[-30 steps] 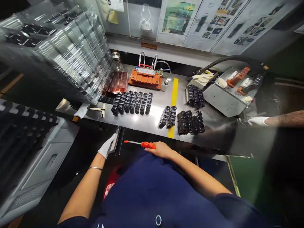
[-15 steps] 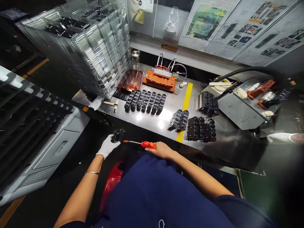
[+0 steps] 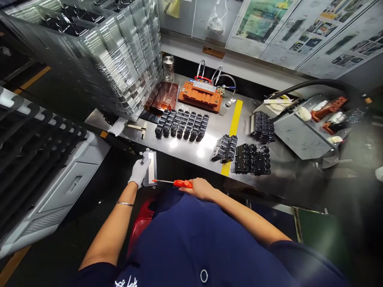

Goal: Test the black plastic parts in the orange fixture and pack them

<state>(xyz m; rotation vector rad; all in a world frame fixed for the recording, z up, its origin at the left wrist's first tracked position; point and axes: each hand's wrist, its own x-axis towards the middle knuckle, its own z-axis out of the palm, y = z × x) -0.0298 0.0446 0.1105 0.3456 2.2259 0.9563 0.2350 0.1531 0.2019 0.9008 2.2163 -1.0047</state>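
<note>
A flat grey part (image 3: 151, 171) was in front of the worktop (image 3: 203, 154), gripped in the gloved left hand (image 3: 139, 171). The right hand (image 3: 202, 188), also before the worktop, was wrapped around a red-handled screwdriver (image 3: 183, 183), its tip at the part. Black blocks (image 3: 183, 124) and an orange fixture (image 3: 201, 97) stood on the worktop.

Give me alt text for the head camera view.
A white-gloved left hand holds a flat part; the right hand holds an orange-handled screwdriver-like tool, its tip at or just over the part's near end. Beyond, a metal workbench bears black molded parts and an orange fixture, with stacked clear plastic trays at left.
</note>
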